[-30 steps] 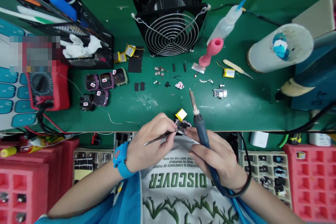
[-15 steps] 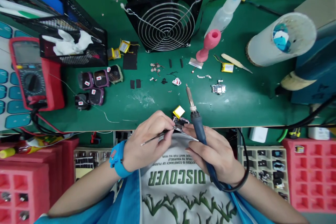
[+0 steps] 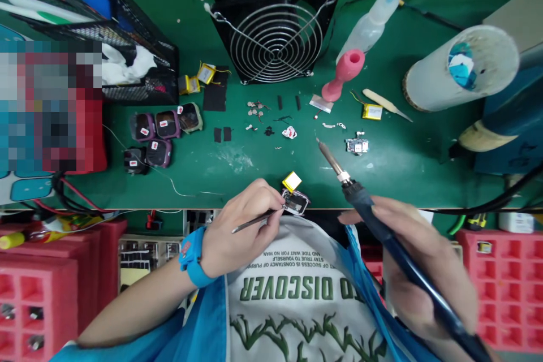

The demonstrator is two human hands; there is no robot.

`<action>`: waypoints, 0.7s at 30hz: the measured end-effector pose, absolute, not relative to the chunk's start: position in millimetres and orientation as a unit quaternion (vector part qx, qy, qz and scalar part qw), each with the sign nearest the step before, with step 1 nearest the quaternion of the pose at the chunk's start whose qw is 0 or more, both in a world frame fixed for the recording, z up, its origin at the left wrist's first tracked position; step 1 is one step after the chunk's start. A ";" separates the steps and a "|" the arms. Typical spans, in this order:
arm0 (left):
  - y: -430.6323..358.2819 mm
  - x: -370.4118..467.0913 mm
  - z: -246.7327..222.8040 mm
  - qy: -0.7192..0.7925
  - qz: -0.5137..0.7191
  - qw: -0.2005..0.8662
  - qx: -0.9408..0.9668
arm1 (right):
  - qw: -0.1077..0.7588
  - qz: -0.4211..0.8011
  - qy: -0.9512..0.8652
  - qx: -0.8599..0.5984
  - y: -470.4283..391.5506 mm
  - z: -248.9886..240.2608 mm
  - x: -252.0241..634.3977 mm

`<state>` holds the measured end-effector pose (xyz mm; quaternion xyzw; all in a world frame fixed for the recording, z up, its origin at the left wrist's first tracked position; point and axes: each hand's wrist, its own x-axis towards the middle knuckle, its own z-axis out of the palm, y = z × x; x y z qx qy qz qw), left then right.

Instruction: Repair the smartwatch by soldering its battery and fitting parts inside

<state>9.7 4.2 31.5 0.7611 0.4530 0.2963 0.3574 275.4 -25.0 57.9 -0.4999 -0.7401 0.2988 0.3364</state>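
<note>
My left hand wears a blue wristband and is closed on thin metal tweezers. Its fingertips touch the left side of a small open device case at the table's front edge. A yellow-edged battery lies against the top of that case. On the right, my right hand, blurred, holds a dark blue soldering iron, its metal tip pointing up and left above the green mat. Small parts and a circuit board lie beyond the tip.
A black fan stands at the back centre. Right of it are a pink-based bottle and a white cylinder. At left are small watch-like cases and a mesh organizer. Pink foam trays sit below the table.
My right hand has moved away from the device to the right with the soldering iron, uncovering the case. My left hand stays beside the case. The view has shifted slightly.
</note>
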 end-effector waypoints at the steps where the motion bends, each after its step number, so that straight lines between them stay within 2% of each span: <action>1: 4.0 9.5 31.0 0.454 0.296 0.358 0.760 | 0.330 0.314 -0.711 -0.536 -26.8 65.1 280.8; 4: 3.3 9.0 29.6 0.457 0.288 0.357 0.762 | 0.304 0.305 -0.674 -0.600 -31.4 80.6 290.7; 7: 3.0 9.2 29.4 0.458 0.288 0.351 0.764 | 0.270 0.262 -0.734 -0.565 -32.3 83.6 288.5; 11: 3.1 9.4 31.2 0.458 0.285 0.352 0.765 | 0.303 0.303 -0.715 -0.552 -31.9 76.7 274.6; 15: 3.6 9.0 31.5 0.457 0.287 0.350 0.766 | 0.295 0.346 -0.695 -0.557 -35.1 70.8 266.2; 21: 3.6 9.1 30.1 0.456 0.287 0.348 0.767 | 0.330 0.325 -0.685 -0.563 -38.9 65.3 262.6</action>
